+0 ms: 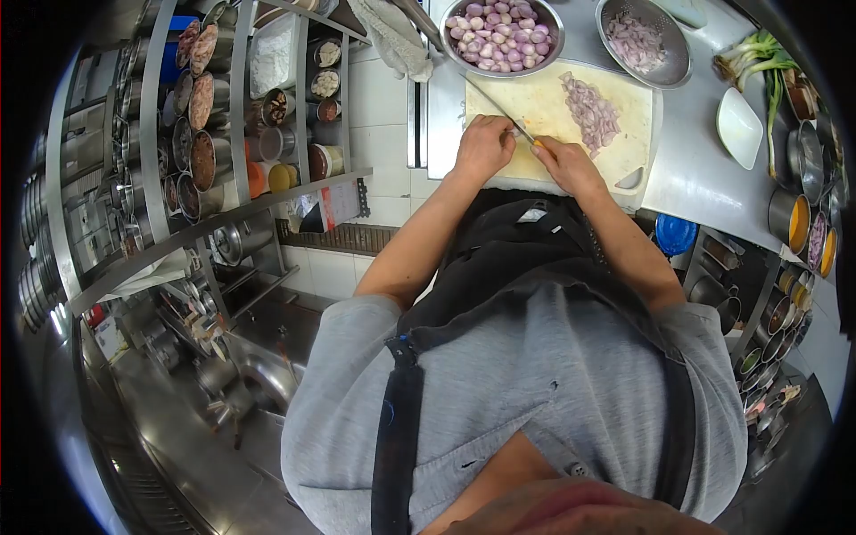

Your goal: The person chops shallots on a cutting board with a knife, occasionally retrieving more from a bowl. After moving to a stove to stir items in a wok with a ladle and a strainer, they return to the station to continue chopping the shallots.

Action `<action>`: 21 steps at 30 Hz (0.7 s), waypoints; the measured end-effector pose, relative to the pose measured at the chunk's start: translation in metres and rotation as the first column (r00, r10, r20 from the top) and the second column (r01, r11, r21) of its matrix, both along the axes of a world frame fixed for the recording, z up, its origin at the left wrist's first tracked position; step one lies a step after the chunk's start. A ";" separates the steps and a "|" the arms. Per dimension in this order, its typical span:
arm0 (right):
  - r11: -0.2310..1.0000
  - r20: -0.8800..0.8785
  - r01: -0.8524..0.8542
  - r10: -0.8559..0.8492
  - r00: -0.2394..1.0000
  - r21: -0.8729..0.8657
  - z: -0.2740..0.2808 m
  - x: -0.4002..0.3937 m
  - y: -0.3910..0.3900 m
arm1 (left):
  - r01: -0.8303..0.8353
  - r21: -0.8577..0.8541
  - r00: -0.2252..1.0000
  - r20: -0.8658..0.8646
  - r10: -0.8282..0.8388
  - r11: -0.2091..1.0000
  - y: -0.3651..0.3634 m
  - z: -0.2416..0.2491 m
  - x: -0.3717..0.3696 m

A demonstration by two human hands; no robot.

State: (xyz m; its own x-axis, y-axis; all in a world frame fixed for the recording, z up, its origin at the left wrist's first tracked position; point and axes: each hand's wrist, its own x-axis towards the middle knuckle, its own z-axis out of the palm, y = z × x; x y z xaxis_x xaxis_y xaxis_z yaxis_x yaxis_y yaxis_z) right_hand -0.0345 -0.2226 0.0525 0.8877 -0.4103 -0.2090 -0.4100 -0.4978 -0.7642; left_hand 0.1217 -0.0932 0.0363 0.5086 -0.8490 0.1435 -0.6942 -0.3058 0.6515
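My right hand [572,166] is closed around the yellow handle of a knife [499,107]. Its blade slants up and to the left across the cutting board [499,86]. Close beside the blade, my left hand [485,144] has its fingers curled together at the near left part of the board. Whatever those fingers may hold is too small and hidden to make out. A pile of chopped shallots [590,114] lies on the right half of the board. Behind the board stands a metal bowl [453,58] full of whole peeled shallots [502,34].
A perforated metal bowl [685,67] with cut shallots stands at the back right. Further right are a white dish [739,129], spring onions [756,55] and several containers. A grey cloth [392,40] hangs at the left. Metal shelving [241,209] with food tubs fills the left side.
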 end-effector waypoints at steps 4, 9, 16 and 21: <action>0.996 -0.067 0.034 -0.029 0.997 0.085 0.017 -0.019 -0.003 | -0.002 -0.044 1.000 -0.008 0.001 0.999 0.000 -0.001 -0.002; 0.990 -0.129 0.031 -0.013 0.992 0.135 0.011 -0.010 -0.001 | 0.002 -0.039 1.000 0.002 -0.002 0.999 -0.001 -0.001 -0.002; 0.992 -0.096 0.055 -0.044 0.994 0.113 0.018 -0.012 -0.002 | -0.003 0.022 1.000 0.004 0.003 1.000 0.000 0.000 0.000; 0.982 -0.160 0.046 -0.017 0.987 0.181 0.019 -0.006 -0.001 | -0.014 0.009 1.000 -0.007 0.014 1.000 0.000 0.000 -0.001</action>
